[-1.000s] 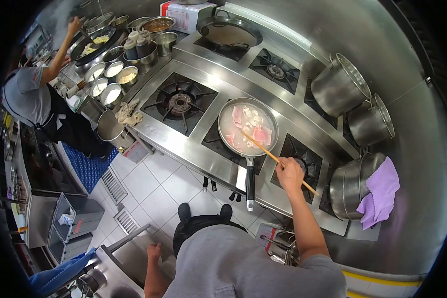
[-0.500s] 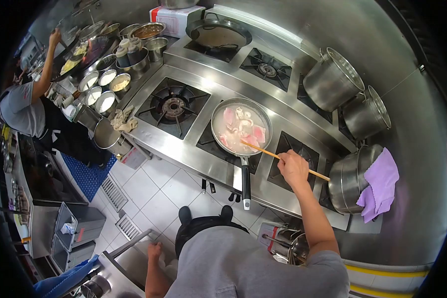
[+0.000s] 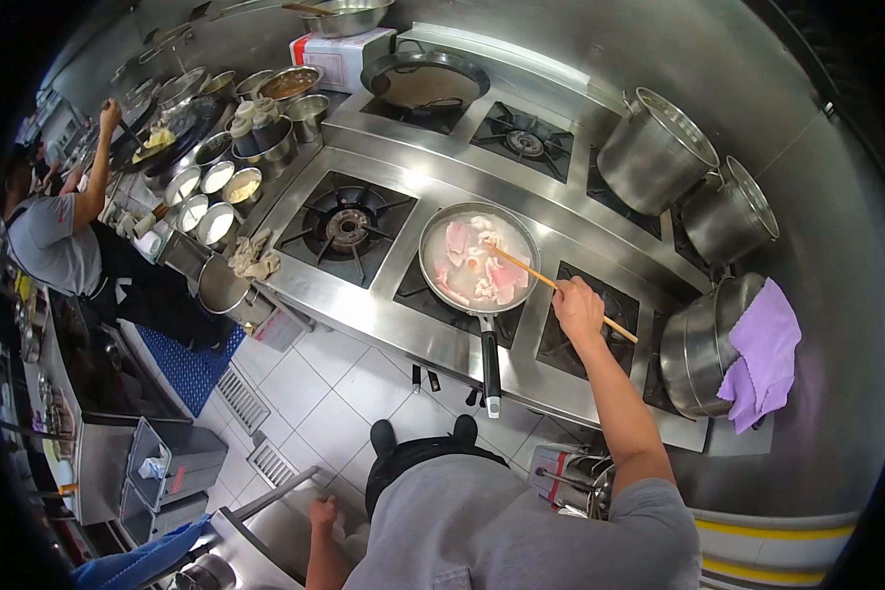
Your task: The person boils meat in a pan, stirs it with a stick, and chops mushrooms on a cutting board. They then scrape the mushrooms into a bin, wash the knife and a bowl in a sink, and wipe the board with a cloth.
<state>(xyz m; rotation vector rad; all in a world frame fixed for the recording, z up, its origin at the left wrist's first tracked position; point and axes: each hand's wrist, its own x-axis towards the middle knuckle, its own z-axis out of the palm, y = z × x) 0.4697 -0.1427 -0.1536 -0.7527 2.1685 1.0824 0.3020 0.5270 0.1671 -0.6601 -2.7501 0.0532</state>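
My right hand (image 3: 578, 307) is closed around long wooden chopsticks (image 3: 529, 271). Their tips reach into a frying pan (image 3: 490, 313) on the front middle burner, among pink and pale pieces of food (image 3: 502, 274) in cloudy liquid. The pan's black handle (image 3: 490, 366) points towards me, and neither hand touches it. Low on my left side, my left hand (image 3: 324, 511) hangs near a metal rail, its fingers curled; whatever they hold, if anything, is too small to make out.
A co-worker (image 3: 54, 236) stands at a wok on the left. Bowls (image 3: 215, 223), squeeze bottles (image 3: 242, 136) and a cloth (image 3: 253, 258) lie between us. Tall pots (image 3: 656, 157) and a purple cloth (image 3: 763, 344) are on the right. A large wok (image 3: 425, 84) sits behind.
The chopstick tips have moved up and right within the pan, and the food pieces have shifted. The whole view has tilted slightly. The co-worker's raised arm has changed position a little.
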